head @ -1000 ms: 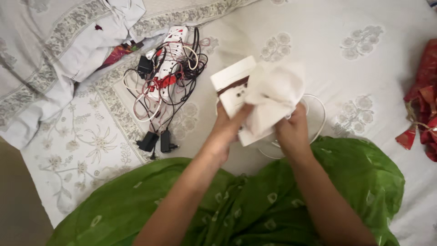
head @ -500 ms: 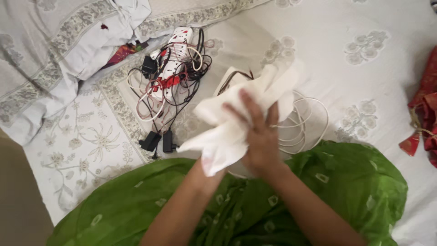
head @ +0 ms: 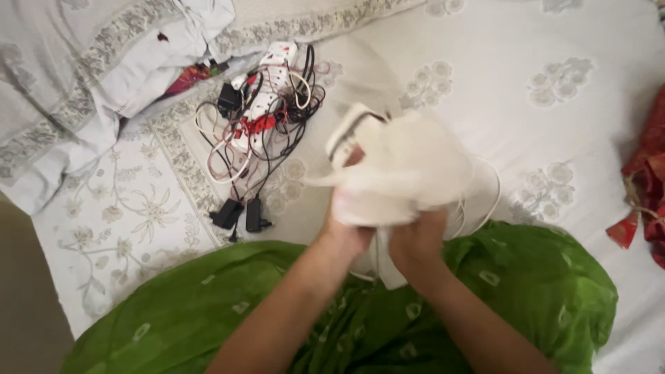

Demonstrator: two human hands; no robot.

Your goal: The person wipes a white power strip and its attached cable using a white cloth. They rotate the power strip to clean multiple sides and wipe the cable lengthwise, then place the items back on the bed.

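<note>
Here the left hand (head: 346, 232) and the right hand (head: 415, 242) sit close together, just above the lap, both closed into a bunched white cloth (head: 409, 170). The left hand's fingers are curled up into the underside of the cloth and grip it; much of that hand is hidden by the fabric. The right hand is also clenched, holding the lower folds of the cloth, with a strip of it hanging down between the two wrists. The picture is blurred around the hands, so single fingers are hard to make out.

Wrapped inside the cloth is a white box-like object (head: 350, 135) with a dark edge, of which only one corner shows at the upper left of the bundle; whether either hand touches it directly cannot be told. Behind the bundle, to the right, loops of white cable (head: 485, 201) lie on the bed.

Below the hands spreads the person's green patterned garment (head: 519, 277), covering the lap. The bed (head: 554, 125) carries a pale sheet printed with floral motifs. Well to the left of the hands lies a white power strip (head: 267, 86) in a tangle of black, white and red wires, with two black plug adapters (head: 239, 215) at the near end of the tangle. Farther left a rumpled pale pillow (head: 76, 83) rests on the sheet. At the right edge lies red fabric (head: 648, 180).
</note>
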